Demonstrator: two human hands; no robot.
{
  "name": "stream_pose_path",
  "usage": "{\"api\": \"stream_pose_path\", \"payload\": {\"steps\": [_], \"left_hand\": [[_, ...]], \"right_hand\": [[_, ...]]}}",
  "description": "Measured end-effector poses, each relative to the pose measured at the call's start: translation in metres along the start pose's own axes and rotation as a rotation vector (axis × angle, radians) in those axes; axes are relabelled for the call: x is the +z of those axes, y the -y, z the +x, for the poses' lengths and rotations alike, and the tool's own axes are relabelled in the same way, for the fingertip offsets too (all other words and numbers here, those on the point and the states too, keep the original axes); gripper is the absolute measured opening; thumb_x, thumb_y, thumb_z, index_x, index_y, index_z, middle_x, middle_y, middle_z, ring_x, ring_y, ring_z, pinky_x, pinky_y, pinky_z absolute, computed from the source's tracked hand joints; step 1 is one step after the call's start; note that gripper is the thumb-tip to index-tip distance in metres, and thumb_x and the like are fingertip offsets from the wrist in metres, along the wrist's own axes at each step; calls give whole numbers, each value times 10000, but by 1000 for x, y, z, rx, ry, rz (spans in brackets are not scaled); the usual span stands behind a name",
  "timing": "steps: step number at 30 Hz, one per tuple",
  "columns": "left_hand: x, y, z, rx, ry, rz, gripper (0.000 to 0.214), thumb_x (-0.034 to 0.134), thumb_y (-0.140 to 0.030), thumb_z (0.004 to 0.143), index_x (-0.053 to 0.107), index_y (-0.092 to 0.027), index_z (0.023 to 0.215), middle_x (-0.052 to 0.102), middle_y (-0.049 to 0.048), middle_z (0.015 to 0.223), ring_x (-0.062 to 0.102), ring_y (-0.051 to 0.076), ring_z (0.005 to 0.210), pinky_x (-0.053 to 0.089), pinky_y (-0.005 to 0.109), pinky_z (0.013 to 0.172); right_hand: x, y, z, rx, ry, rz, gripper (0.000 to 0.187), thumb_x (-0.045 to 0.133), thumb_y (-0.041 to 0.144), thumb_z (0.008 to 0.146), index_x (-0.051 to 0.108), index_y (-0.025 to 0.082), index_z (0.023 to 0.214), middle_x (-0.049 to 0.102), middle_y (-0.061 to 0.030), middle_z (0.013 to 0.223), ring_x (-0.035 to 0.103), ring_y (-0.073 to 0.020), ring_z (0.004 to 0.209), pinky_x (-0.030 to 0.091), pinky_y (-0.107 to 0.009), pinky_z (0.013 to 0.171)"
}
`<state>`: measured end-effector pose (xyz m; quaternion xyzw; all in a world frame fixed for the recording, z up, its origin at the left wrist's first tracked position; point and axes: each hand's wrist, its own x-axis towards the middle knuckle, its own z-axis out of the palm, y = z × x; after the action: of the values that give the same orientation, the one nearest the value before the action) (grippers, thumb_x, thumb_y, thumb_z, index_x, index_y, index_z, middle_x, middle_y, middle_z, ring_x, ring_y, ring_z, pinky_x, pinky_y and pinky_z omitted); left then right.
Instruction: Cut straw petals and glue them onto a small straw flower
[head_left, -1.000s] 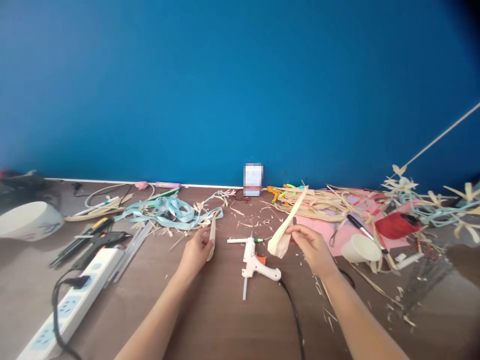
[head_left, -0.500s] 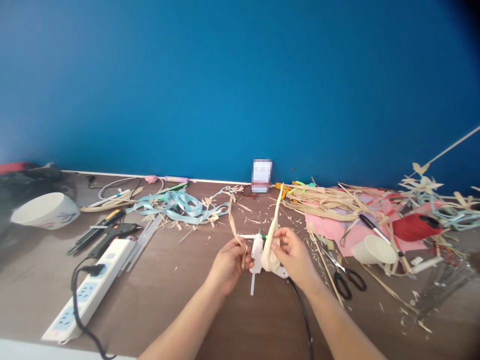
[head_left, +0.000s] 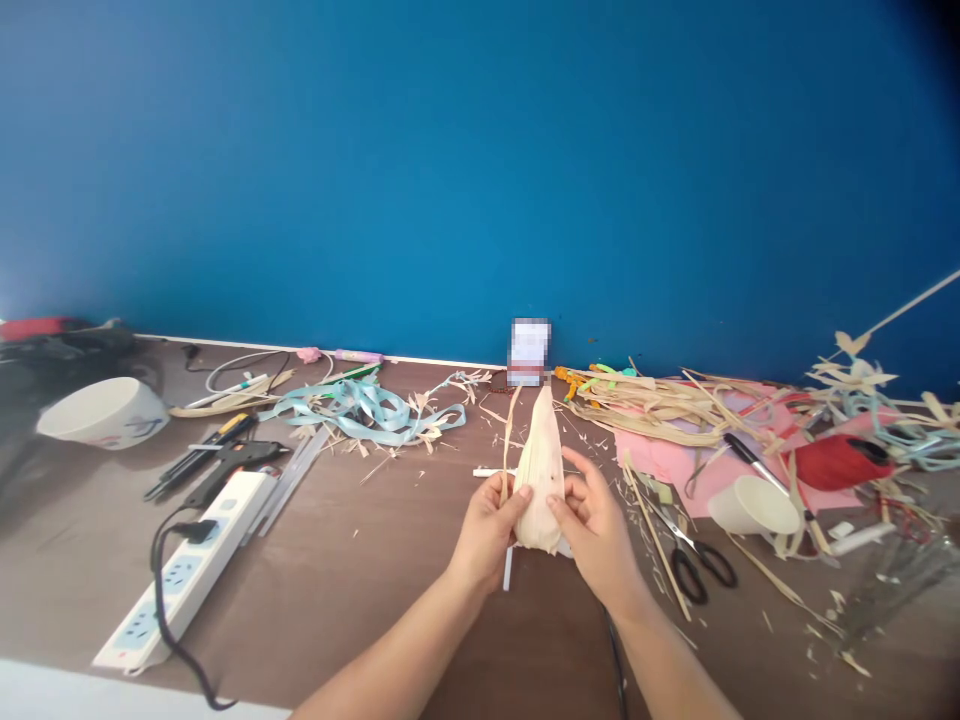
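Note:
Between my hands stands a broad, pale corn husk (head_left: 540, 480), its pointed tip up and its wide end down. My left hand (head_left: 491, 525) pinches the husk's left side with the thumb in front, and a narrow tan husk strip (head_left: 509, 435) also rises from these fingers. On the right edge, my right hand (head_left: 592, 530) grips the same husk between thumb and fingers. Behind it lies a white glue gun, mostly hidden, with a clear glue stick (head_left: 508, 570) poking out below and a black cord running toward the front edge.
Left are a white power strip (head_left: 187, 570), a black glue gun (head_left: 232, 470), a bowl (head_left: 105, 415) and blue ribbon (head_left: 360, 410). Right are scissors (head_left: 701, 570), a paper cup (head_left: 754, 505), a red thread spool (head_left: 840, 462) and husk strips (head_left: 660, 405). A blue wall (head_left: 480, 180) stands behind.
My left hand has moved right and now grips the broad husk too, still with the narrow strip. The husk has turned from narrow and folded to flat and wide, facing me.

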<state>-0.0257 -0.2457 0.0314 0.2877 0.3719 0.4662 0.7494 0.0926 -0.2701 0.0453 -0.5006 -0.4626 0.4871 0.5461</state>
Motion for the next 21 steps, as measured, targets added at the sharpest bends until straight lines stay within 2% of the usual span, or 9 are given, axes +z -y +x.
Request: {"api": "stream_pose_path", "payload": {"steps": [5, 8, 13, 15, 18, 21], "left_hand": [[1, 5, -2, 128, -58, 14, 306, 647, -389, 656, 438, -170, 701, 473, -61, 552, 418, 59, 459, 355, 181, 473], [1, 9, -2, 179, -114, 45, 291, 587, -423, 704, 436, -177, 739, 459, -56, 569, 421, 68, 476, 356, 189, 482], [1, 15, -2, 255, -198, 124, 301, 488, -458, 767, 409, -179, 687, 397, -59, 570, 372, 65, 495, 331, 177, 481], [2, 16, -2, 228, -202, 154, 312, 463, -488, 769, 408, -187, 706, 404, -59, 559, 370, 70, 473, 332, 184, 464], [2, 16, -2, 226, -227, 222, 319, 440, -507, 771, 409, -193, 724, 396, -61, 542, 359, 75, 449, 324, 188, 443], [1, 14, -2, 303, -279, 301, 310, 442, -485, 778, 411, -189, 695, 388, -54, 562, 357, 80, 486, 326, 190, 473]], "right_hand": [[-1, -8, -1, 77, -41, 122, 463, 558, 248, 768, 380, 230, 1196, 597, 11, 739, 558, -133, 605, 457, -252, 569], [1, -11, -2, 117, -50, 220, 437, 575, 266, 761, 421, 221, 1168, 595, 19, 692, 547, -128, 576, 448, -244, 549], [4, -8, -5, 189, -52, 365, 378, 592, 303, 753, 480, 206, 1101, 570, 30, 642, 520, -111, 537, 427, -229, 522], [5, -7, -8, 252, 36, 345, 314, 597, 337, 745, 535, 183, 1012, 567, 19, 638, 515, -111, 538, 417, -226, 508], [6, -5, -12, 310, 176, 216, 225, 649, 343, 693, 593, 143, 780, 569, 3, 626, 513, -118, 569, 407, -230, 525], [6, -5, -15, 274, 129, 144, 209, 655, 332, 685, 569, 144, 649, 540, 28, 551, 479, -100, 527, 393, -233, 542]]}}
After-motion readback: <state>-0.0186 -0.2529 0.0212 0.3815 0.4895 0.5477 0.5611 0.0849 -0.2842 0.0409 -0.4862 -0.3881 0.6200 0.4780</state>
